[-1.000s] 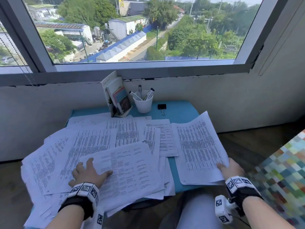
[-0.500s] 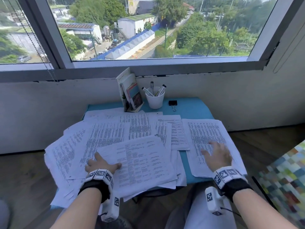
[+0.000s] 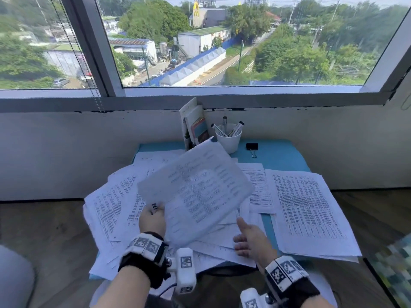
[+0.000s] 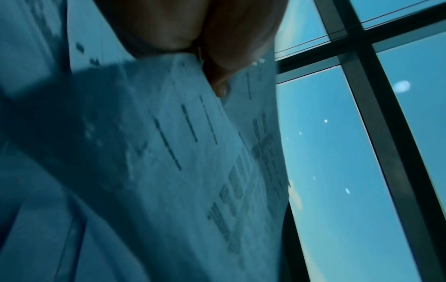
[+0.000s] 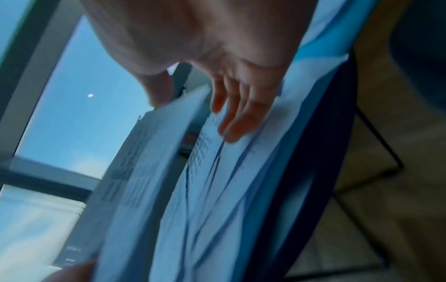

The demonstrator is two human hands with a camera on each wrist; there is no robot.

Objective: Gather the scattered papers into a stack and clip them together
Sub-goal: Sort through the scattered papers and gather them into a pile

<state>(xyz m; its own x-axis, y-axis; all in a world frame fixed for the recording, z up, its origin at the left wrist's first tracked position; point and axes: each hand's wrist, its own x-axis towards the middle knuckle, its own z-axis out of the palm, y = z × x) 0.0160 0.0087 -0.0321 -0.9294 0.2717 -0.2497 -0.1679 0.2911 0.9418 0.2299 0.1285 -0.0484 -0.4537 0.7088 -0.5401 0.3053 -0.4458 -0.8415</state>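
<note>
Printed white papers [image 3: 115,203] lie scattered and overlapping on a small blue table [image 3: 278,156]. My left hand [image 3: 153,218] pinches the near left edge of one printed sheet [image 3: 195,192] and holds it tilted up above the pile; the left wrist view shows thumb and finger clamped on that sheet [image 4: 193,152]. My right hand [image 3: 249,238] is open with straight fingers, low over the papers near the front edge, just right of the lifted sheet. A separate pile of papers [image 3: 309,210] lies at the table's right. A black binder clip [image 3: 252,146] sits at the back.
A white cup [image 3: 229,138] with markers and a stand of booklets [image 3: 194,127] are at the table's back by the wall under the window. Wooden floor lies on both sides. A patterned cushion [image 3: 393,267] is at the right edge.
My left hand has picked a sheet off the pile and raised it. My right hand left the right-hand pile and moved left to the middle papers. The head view has moved in closer.
</note>
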